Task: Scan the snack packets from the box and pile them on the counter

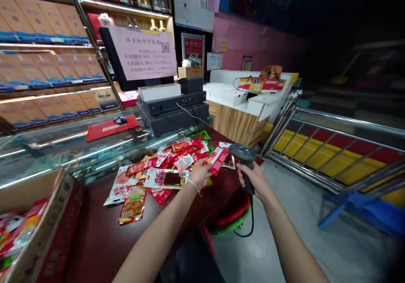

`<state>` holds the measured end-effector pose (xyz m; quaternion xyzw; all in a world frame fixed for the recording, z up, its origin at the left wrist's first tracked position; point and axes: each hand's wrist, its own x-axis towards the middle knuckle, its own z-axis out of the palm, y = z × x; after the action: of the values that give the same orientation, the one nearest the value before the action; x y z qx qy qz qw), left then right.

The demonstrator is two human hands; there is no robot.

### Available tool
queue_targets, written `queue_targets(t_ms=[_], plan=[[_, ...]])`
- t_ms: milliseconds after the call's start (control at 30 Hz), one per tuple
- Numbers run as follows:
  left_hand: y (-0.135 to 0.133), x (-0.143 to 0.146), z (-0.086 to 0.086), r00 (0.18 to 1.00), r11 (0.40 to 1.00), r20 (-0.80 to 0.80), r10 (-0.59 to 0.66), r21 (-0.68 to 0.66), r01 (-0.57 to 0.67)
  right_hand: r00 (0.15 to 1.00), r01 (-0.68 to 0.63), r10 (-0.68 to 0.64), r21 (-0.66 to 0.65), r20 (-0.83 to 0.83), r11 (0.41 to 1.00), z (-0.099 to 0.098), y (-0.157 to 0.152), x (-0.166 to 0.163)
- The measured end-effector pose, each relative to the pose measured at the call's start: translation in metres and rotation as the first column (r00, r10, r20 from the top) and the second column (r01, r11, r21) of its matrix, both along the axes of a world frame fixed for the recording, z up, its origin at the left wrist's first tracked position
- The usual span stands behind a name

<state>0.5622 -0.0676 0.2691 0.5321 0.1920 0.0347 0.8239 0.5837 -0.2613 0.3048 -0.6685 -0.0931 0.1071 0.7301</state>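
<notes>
Head view: the narrow red-and-white plastic packet [218, 160] projects from the far side of the left hand [200, 174], its near end pinched between thumb and fingers; motion blur leaves the exact fingertip contact uncertain. The right hand [254, 180] is wrapped around the grip of a dark grey pistol-shaped plastic barcode scanner [243, 153], whose head, showing a small blue light, lies just beside the packet. The left forearm reaches forward and inward across the dark red-brown tabletop [98, 236], a pale band at the wrist; the right forearm rises from the lower right, beyond the table edge. A black cable [253, 217] hangs below the scanner's grip in a loop. Near the left hand spreads a heap of glossy red, white and green food packets [186, 145], with a white packet with a dark window [171, 179] beside the wrist. An open brown cardboard box [52, 215] of packets stands at the near left; behind the heap, a stack of dark grey box-shaped equipment [174, 112] bounds the working area.
</notes>
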Motion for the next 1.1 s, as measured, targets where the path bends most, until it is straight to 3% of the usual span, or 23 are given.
queue_targets(t_ms=[167,233,333,567,733,833,933,1000,1100], plan=[[-0.05,0.05,0.0,0.989,0.966,-0.086,0.124,-0.215,-0.14,0.998,0.062,-0.062,-0.025,-0.015,0.998,0.0,-0.03,0.008],[-0.059,0.055,0.001,0.986,0.945,-0.078,0.149,-0.283,-0.165,0.998,0.061,-0.061,-0.024,-0.016,0.998,-0.001,-0.035,0.009],[-0.059,0.047,0.0,0.995,0.954,-0.03,0.09,-0.283,-0.095,0.998,0.055,-0.056,-0.014,-0.025,0.998,-0.007,-0.035,0.01],[-0.014,0.003,0.013,0.999,0.982,0.046,0.012,-0.19,-0.003,0.999,-0.009,0.009,0.008,-0.035,1.0,-0.01,-0.011,0.007],[0.031,-0.035,0.038,0.976,0.988,0.171,0.133,-0.097,-0.118,0.993,-0.119,0.119,-0.027,0.01,0.993,0.008,0.025,-0.008],[0.063,-0.069,0.057,0.953,0.979,0.242,0.18,0.053,-0.198,0.976,-0.216,0.218,-0.055,0.028,0.975,0.021,0.059,-0.022],[0.1,-0.116,0.079,0.92,0.886,0.345,0.184,0.348,-0.308,0.944,-0.326,0.329,-0.084,0.027,0.942,0.035,0.102,-0.04],[0.127,-0.154,0.094,0.902,0.758,0.392,0.18,0.53,-0.381,0.911,-0.406,0.41,-0.095,0.035,0.909,0.044,0.133,-0.055],[0.17,-0.213,0.114,0.886,0.554,0.41,0.215,0.696,-0.457,0.841,-0.526,0.536,-0.118,0.076,0.842,0.055,0.178,-0.081]])
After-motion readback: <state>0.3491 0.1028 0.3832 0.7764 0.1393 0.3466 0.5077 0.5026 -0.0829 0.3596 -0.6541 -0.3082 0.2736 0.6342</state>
